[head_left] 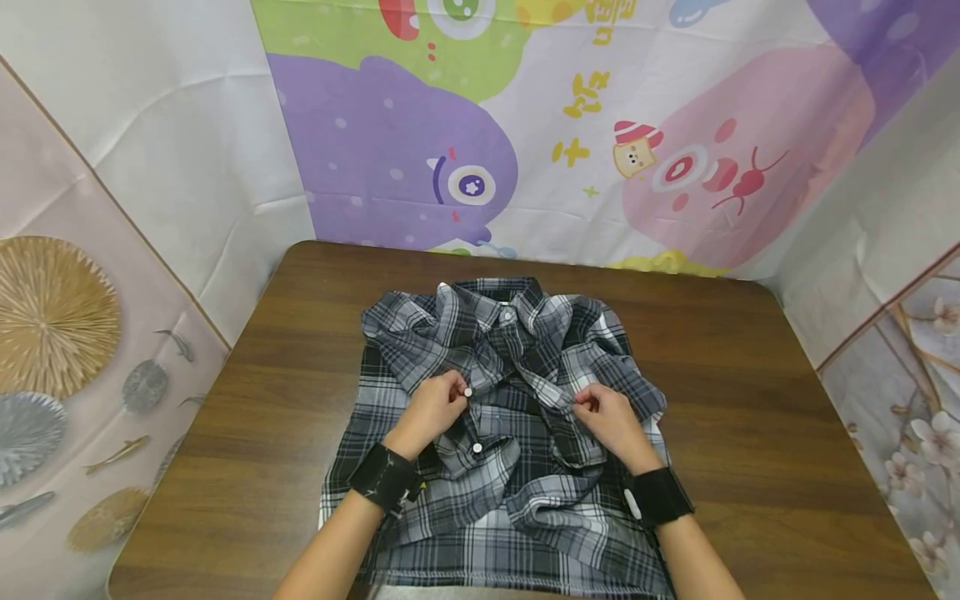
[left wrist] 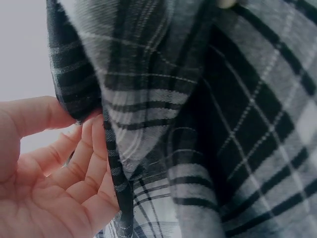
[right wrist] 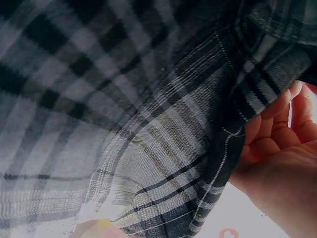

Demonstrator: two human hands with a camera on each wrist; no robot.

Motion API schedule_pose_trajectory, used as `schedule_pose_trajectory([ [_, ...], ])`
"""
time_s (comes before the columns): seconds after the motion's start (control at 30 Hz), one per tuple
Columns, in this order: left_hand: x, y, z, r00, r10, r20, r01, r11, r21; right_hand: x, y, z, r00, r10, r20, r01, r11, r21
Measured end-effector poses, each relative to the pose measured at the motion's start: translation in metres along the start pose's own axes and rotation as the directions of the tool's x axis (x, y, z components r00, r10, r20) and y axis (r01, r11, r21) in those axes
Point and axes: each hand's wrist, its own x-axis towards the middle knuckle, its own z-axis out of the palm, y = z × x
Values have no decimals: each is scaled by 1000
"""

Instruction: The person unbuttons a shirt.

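A black, grey and white plaid shirt (head_left: 491,425) lies on the table, collar at the far side, its front parted below the top button (head_left: 507,314). My left hand (head_left: 433,408) pinches the left front edge beside a white button (head_left: 468,392); a second white button (head_left: 477,448) shows lower on that edge. On the other side my right hand (head_left: 609,418) pinches the opposite front edge. In the left wrist view, thumb and fingers of the left hand (left wrist: 64,163) hold the cloth edge. Folded cloth hides the fingertips of the right hand (right wrist: 277,144) in the right wrist view.
A brown wooden table (head_left: 750,433) extends on both sides of the shirt. Behind it hangs a cartoon-printed cloth (head_left: 555,200), with patterned sheets at left and right. Black bands (head_left: 386,477) are strapped round both wrists.
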Motion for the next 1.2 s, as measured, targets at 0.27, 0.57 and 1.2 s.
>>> schedule_pose_trajectory([
  [0.27, -2, -4, 6, 1000, -8, 22, 7, 999, 50, -1, 1, 4, 999, -20, -29, 20, 1000, -11],
  [0.57, -3, -5, 9, 998, -4, 57, -2, 995, 98, -1, -1, 5, 999, -47, -24, 46, 999, -21],
  [1.2, -5, 2, 8, 994, -23, 105, 7, 988, 153, -4, -16, -11, 994, -85, 74, 82, 995, 48],
])
